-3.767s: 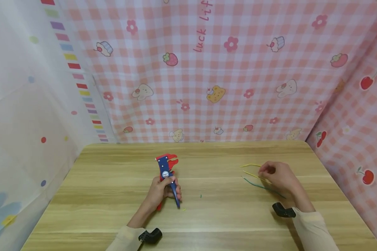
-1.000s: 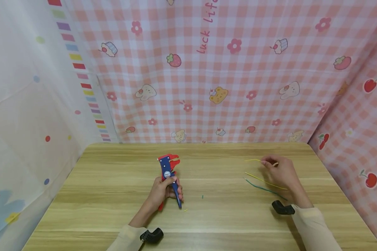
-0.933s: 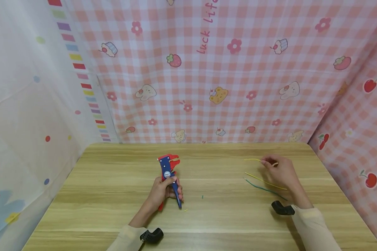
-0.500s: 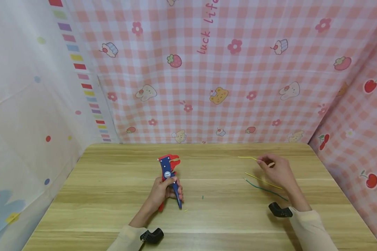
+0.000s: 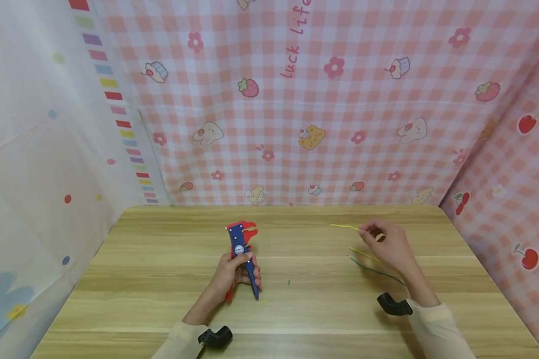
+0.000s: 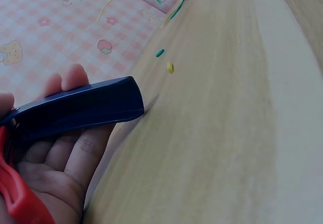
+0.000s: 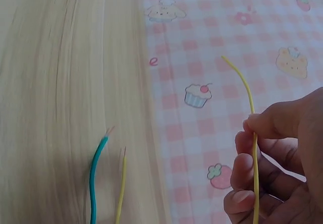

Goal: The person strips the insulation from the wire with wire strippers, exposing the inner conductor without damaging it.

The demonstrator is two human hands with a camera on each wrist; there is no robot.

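Note:
My left hand (image 5: 231, 275) grips a red and blue wire stripper (image 5: 241, 239) by its handles, its red jaws pointing away from me; in the left wrist view the blue handle (image 6: 86, 105) lies across the fingers. My right hand (image 5: 388, 244) pinches a yellow wire (image 7: 237, 72) between thumb and fingertips, raised off the table. In the right wrist view its upper end curves and shows no bare metal. Below that hand, a second yellow wire (image 7: 121, 183) and a green wire (image 7: 93, 178) lie on the table, both with bare strands at the end.
Between the hands, a green scrap of insulation (image 5: 289, 282) and a yellow scrap (image 5: 265, 301) lie on the wooden table (image 5: 314, 319). A pink checked cloth (image 5: 269, 109) hangs along the back edge, with more cloth at both sides.
My right hand has picked up the yellow wire from beside the others and moved left with it, its free end pointing toward the wire stripper. The left hand stays in place.

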